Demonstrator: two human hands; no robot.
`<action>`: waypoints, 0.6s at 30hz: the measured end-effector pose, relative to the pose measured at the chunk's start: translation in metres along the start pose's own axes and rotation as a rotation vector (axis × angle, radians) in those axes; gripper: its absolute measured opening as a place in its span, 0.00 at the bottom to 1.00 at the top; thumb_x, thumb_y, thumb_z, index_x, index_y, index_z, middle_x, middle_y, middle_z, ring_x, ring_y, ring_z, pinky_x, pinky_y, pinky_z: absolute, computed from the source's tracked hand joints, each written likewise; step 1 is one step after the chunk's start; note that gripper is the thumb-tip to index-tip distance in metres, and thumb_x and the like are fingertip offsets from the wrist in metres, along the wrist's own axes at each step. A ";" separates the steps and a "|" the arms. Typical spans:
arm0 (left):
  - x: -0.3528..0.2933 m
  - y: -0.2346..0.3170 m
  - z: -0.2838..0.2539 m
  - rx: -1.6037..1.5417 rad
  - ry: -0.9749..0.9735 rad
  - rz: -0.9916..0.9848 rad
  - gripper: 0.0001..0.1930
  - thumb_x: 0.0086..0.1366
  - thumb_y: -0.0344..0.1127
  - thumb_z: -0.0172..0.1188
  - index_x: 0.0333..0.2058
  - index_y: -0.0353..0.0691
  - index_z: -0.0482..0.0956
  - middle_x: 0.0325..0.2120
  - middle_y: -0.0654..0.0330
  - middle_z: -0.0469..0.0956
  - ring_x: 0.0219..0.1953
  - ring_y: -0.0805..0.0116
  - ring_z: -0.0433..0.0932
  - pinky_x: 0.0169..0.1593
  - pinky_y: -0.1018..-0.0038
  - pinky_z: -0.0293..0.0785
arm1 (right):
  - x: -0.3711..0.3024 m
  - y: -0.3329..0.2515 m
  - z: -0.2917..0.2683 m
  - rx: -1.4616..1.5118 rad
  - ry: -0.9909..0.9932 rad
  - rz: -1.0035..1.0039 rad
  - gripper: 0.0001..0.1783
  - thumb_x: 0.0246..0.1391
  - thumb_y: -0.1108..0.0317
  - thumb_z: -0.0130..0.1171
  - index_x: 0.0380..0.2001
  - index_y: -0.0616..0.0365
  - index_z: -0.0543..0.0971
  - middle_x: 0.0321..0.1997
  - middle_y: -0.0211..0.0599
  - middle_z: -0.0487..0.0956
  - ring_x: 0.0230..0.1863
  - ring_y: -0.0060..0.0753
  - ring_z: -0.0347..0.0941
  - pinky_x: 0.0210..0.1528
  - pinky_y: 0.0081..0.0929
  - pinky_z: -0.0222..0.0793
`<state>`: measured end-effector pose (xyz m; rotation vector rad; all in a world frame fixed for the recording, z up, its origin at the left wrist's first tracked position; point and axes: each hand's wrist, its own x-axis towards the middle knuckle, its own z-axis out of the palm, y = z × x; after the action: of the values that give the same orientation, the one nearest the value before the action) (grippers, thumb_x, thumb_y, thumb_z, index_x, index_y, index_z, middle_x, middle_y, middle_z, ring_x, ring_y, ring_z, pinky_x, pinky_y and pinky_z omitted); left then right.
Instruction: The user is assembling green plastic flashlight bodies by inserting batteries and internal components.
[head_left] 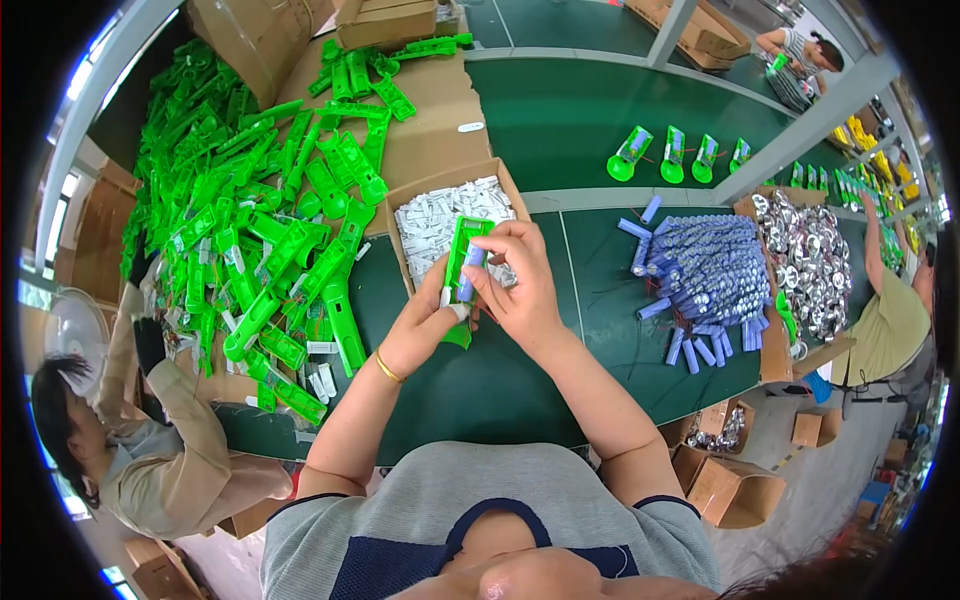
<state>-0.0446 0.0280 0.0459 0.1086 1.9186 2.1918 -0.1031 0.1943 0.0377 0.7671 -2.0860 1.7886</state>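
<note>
My left hand (424, 318) is closed round a green plastic housing (462, 238), held tilted in front of my chest. The fingers of my right hand (522, 292) pinch a cylindrical purple-blue battery (469, 272) at the housing's open side. How deep the battery sits in the housing is hidden by my fingers. Just beyond my hands stands a cardboard box (392, 243) of small white plastic pieces (440, 206). To the right lies a large group of purple-blue batteries (705, 265) with thin wires.
A heap of green housings (290, 240) covers the left side. Silver round parts (805, 265) fill a carton at the right. Green housings with batteries (673, 155) stand in a row on the far green belt (550, 110). A co-worker (150, 450) works close on the left.
</note>
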 end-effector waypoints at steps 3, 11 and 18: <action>-0.010 0.004 -0.001 -0.177 0.032 -0.046 0.30 0.71 0.34 0.49 0.70 0.40 0.53 0.44 0.59 0.74 0.39 0.70 0.77 0.43 0.72 0.78 | -0.004 -0.004 0.009 -0.118 -0.110 -0.087 0.21 0.49 0.76 0.68 0.48 0.58 0.78 0.45 0.42 0.71 0.46 0.45 0.70 0.48 0.35 0.69; -0.016 0.003 -0.041 -0.121 0.403 -0.018 0.16 0.75 0.41 0.51 0.55 0.38 0.69 0.29 0.61 0.77 0.26 0.73 0.75 0.30 0.76 0.76 | 0.041 0.041 0.035 -0.119 -0.144 0.007 0.15 0.56 0.71 0.62 0.48 0.61 0.80 0.41 0.41 0.78 0.43 0.38 0.75 0.48 0.31 0.71; -0.013 -0.007 -0.062 -0.090 0.484 -0.023 0.17 0.74 0.40 0.52 0.58 0.41 0.68 0.30 0.59 0.78 0.26 0.74 0.76 0.30 0.76 0.77 | 0.072 0.126 0.074 -0.925 -0.486 0.138 0.12 0.50 0.60 0.67 0.29 0.58 0.84 0.38 0.45 0.80 0.43 0.49 0.77 0.46 0.43 0.74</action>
<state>-0.0432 -0.0338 0.0312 -0.5008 2.0216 2.4491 -0.2242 0.1188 -0.0407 0.8079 -2.9238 0.5068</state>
